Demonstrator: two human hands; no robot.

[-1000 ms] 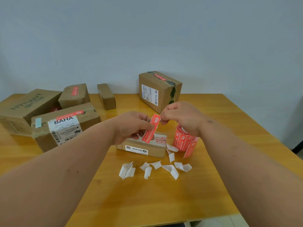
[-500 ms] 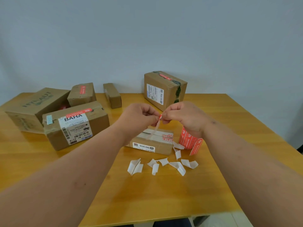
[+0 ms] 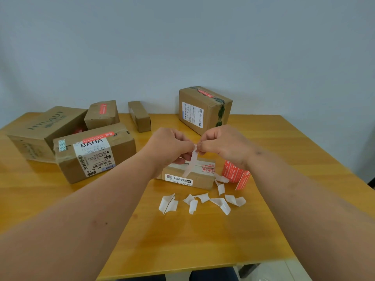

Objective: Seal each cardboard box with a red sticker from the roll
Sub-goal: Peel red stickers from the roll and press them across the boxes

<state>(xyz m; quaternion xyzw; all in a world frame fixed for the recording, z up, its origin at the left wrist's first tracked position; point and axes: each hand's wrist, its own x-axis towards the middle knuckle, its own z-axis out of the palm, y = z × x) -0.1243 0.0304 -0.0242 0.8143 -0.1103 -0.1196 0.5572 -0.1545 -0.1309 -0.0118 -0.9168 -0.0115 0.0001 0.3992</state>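
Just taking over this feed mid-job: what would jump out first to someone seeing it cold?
Both hands meet at mid-table, the left hand and right hand pinching a pale sticker strip that hangs over the small box. Just right of that box stands the red sticker roll, and white backing scraps litter the table in front. Other boxes sit behind, like the BAHA box at left.

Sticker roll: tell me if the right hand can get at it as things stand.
Probably yes: the sticker roll stands uncovered just below the right hand, though that hand and the left hand are pinching a sticker.
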